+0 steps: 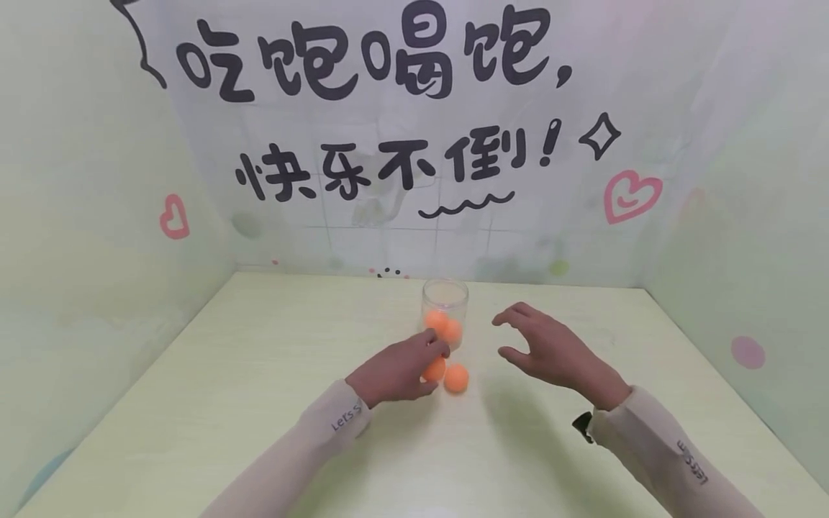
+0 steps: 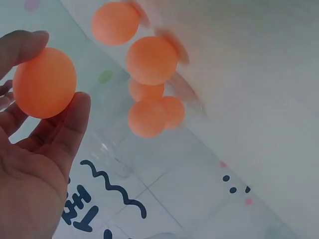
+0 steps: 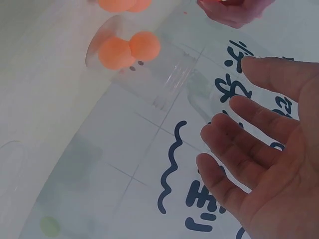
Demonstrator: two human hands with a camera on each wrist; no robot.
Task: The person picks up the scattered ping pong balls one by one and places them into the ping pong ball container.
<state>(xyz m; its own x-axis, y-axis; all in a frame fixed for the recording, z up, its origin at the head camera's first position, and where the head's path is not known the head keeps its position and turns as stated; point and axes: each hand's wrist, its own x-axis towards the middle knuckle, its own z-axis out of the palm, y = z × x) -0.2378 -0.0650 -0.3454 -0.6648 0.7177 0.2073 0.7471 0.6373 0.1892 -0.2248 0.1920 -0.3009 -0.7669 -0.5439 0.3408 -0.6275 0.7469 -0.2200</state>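
Observation:
A clear jar stands upright toward the back of the table, with orange balls lying in its bottom. My left hand is just in front of the jar and pinches an orange ball between thumb and fingers. Beside that hand, another orange ball rests on the table; the left wrist view shows two loose balls in front of the jar. To the right of the jar, my right hand hovers with fingers apart and slightly bent, holding nothing.
A pale wooden table spreads around the jar. White walls enclose it at the back and on both sides, printed with dark lettering and pink hearts. A small black piece sits under my right cuff.

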